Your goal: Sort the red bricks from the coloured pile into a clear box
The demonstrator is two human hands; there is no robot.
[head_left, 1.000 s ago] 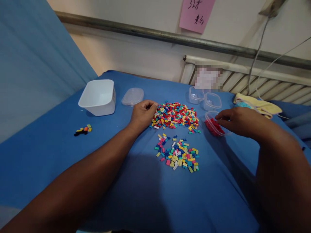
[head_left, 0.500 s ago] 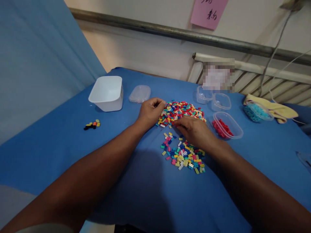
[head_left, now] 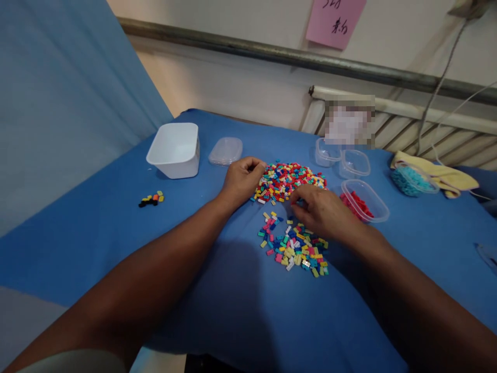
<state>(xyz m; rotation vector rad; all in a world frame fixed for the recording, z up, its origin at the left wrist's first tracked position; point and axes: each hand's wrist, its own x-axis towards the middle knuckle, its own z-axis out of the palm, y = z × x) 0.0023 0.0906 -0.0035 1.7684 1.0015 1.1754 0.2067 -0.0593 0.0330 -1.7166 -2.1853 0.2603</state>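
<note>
Nearest on the blue cloth (head_left: 209, 311), a loose spread of bricks (head_left: 291, 251) is left mixed, with hardly any red made out in it. Just beyond, the right hand (head_left: 320, 210) is held at the heap's near edge, thumb and fingertips drawn narrow; whether a brick is pinched cannot be told. At far left, a small cluster (head_left: 152, 199) of black, yellow and orange pieces is set apart. Red bricks (head_left: 360, 203) are gathered in a clear tub (head_left: 375, 199), partly hidden by the right hand. By the heap's left edge the left hand (head_left: 243, 181) is rested, fingers curled; whether anything is gripped cannot be told. The heap (head_left: 289, 176) is left mixed, with much red showing, so separation by colour is judged only partly done. Turquoise pieces (head_left: 411, 180) are contained in another tub, near a yellow towel (head_left: 454, 178). Farther back, a white bin (head_left: 174, 150) and 2 clear tubs (head_left: 355, 165) are placed.

The bricks are seen as small, oblong and studded: individually readable in the near spread, overlapping in the heap.
</note>
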